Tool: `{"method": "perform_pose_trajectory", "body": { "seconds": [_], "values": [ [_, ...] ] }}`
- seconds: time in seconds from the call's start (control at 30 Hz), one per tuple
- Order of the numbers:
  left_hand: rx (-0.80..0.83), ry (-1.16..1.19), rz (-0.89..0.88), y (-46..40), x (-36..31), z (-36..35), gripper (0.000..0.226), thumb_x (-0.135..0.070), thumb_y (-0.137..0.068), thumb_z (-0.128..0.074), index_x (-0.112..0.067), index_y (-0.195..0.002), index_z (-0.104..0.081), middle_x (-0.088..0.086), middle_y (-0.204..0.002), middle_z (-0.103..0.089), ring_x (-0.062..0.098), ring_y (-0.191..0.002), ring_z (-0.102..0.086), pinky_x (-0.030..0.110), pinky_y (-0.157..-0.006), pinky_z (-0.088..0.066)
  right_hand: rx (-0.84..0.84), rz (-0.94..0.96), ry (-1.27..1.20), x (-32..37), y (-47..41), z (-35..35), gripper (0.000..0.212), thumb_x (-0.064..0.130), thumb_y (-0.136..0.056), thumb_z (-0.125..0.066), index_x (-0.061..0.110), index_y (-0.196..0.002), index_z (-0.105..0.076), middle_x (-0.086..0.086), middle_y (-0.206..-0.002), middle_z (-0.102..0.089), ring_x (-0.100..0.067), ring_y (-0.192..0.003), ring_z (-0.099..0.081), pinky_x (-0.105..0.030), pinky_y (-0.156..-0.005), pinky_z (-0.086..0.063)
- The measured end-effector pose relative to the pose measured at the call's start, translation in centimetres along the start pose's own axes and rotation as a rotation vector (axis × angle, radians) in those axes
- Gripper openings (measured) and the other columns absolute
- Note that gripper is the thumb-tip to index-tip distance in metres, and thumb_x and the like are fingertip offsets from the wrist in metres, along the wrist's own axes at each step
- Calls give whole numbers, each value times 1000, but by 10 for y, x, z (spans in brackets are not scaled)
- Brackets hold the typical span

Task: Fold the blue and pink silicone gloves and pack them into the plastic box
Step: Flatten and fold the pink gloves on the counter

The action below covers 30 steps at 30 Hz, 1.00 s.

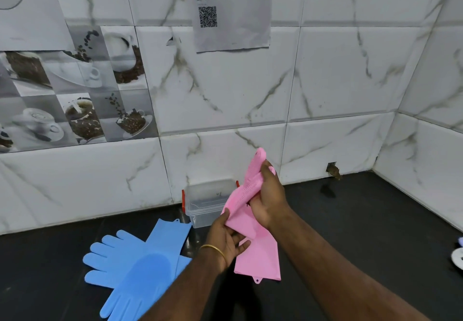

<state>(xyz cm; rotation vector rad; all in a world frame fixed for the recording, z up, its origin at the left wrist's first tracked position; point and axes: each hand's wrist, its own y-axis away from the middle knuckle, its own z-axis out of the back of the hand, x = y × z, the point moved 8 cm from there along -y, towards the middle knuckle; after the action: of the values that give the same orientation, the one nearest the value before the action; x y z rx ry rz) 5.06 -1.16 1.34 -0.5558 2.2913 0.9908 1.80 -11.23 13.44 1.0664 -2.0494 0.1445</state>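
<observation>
Black surface (350, 220) at frame bottom: both hands, left hand (225, 235) and right hand (268, 200), curl fingers around pink glove (253, 253) at center; blue gloves (135, 265) lower left, plastic box (208, 202) behind.

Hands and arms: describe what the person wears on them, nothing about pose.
Both forearms are bare, with no sleeves in view. The left hand has a thin gold bangle around its wrist. The right hand shows no ring, watch or band on the parts that are visible. Neither hand wears a glove.
</observation>
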Motion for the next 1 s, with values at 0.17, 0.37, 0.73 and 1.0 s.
{"method": "perform_pose_trajectory", "body": {
  "seconds": [0.17,0.37,0.73,1.0],
  "values": [
    [-61,102,25,2,23,2,55,-53,-91,-38,-11,-115,-66,16,-113,-72,39,-109,-63,49,-91,-51,31,8,-112,15,-1,-24,42,46,-95,-57,21,-128,-58,5,-122,-63,-14,-125,-52,-44,-118,-32],
    [-276,-243,119,25,82,-20,29,-22,-90,-56,-3,-113,-55,21,-97,-64,30,-78,-63,37,-64,-55,38,2,-179,24,5,-41,46,45,-94,-59,28,-136,-54,-1,-142,-55,-23,-134,-48,-50,-115,-33],
    [-132,-87,-205,-15,-19,-47,34,-25,-101,-45,-18,-134,-47,6,-124,-56,30,-106,-61,39,-79,-52,168,-96,-321,40,22,-9,35,42,-96,-56,19,-122,-59,-14,-97,-72,-33,-107,-63,-55,-99,-46],
    [253,343,-220,-7,-13,7,47,-33,-81,-68,-5,-119,-67,27,-125,-63,48,-111,-62,61,-87,-50,169,-234,-356,14,24,78,52,43,-99,-49,13,-141,-51,-18,-137,-59,-36,-126,-55,-55,-104,-42]
  ]
}}
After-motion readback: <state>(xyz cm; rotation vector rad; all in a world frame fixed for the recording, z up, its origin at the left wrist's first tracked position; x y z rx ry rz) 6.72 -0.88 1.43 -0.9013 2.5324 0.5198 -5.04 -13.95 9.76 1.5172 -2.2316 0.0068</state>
